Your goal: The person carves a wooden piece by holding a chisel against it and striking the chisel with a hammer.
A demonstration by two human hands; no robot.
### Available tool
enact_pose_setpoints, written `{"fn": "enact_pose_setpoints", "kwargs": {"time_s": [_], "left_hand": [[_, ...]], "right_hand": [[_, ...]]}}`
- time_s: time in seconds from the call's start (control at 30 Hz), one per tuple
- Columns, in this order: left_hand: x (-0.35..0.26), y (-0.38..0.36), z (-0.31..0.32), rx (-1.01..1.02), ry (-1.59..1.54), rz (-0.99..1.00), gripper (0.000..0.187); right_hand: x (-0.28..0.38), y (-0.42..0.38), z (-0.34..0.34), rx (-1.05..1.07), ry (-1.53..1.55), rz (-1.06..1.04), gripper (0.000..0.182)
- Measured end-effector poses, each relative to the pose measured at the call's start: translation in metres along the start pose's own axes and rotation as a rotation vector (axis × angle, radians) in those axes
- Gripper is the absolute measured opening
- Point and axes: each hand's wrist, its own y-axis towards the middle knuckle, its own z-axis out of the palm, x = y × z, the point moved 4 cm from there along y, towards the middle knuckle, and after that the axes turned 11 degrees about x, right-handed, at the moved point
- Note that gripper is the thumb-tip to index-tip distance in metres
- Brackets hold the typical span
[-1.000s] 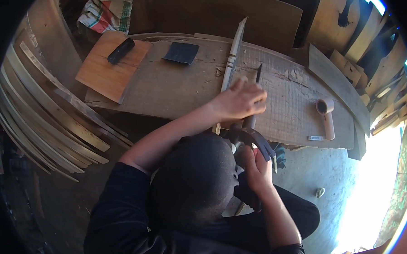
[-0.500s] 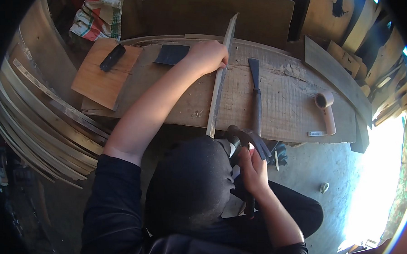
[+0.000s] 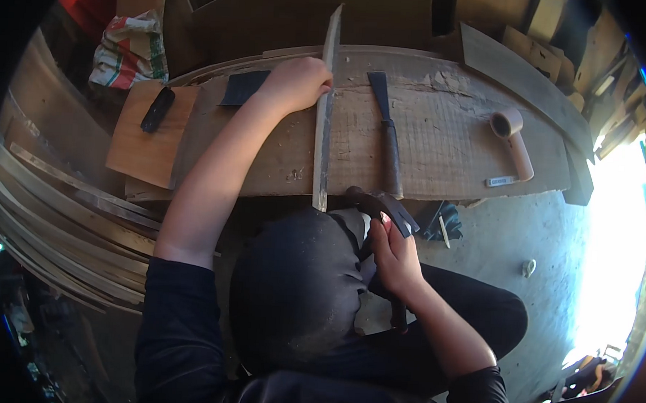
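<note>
My left hand [image 3: 299, 81] is closed around the far part of a narrow wooden strip [image 3: 322, 151], fingers wrapped over its edge. The strip crosses the workbench [image 3: 267, 156], and its near end reaches my knee. In my right hand [image 3: 395, 259] I grip a claw hammer [image 3: 384, 205]. Its head sits just off the bench's near edge, and its handle hangs down below my fist. A flat-bladed chisel [image 3: 387, 139] with a dark handle lies on the bench right of the strip. Left of my left hand is a dark sheet, perhaps sandpaper [image 3: 243, 88].
A tape roll [image 3: 507, 122] lies at the bench's right, beside a pale curved piece [image 3: 521, 158]. On the left, a dark object [image 3: 157, 109] rests on a thin wooden panel [image 3: 138, 150]. Long wooden strips [image 3: 63, 219] are stacked at far left. A striped sack [image 3: 132, 53] is behind.
The whole view has shifted, so the bench and its tools appear further left and higher. Both hands keep their holds on the strip and the hammer.
</note>
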Motion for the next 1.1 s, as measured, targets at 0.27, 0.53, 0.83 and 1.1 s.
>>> {"fn": "enact_pose_setpoints", "kwargs": {"time_s": [0.27, 0.53, 0.83, 1.1], "left_hand": [[0.001, 0.004, 0.002, -0.047, 0.023, 0.116, 0.008], [-0.039, 0.034, -0.009, 0.395, 0.56, 0.139, 0.011], [-0.033, 0.074, -0.036, 0.646, -0.092, -0.048, 0.016], [-0.013, 0.066, -0.04, 0.622, 0.04, -0.021, 0.014]], "right_hand": [[-0.002, -0.002, -0.003, 0.024, -0.042, 0.007, 0.035], [0.008, -0.002, -0.002, 0.051, -0.013, 0.04, 0.026], [0.002, -0.002, -0.003, 0.08, -0.002, 0.053, 0.029], [-0.002, 0.001, -0.011, 0.098, 0.082, 0.079, 0.03]]}}
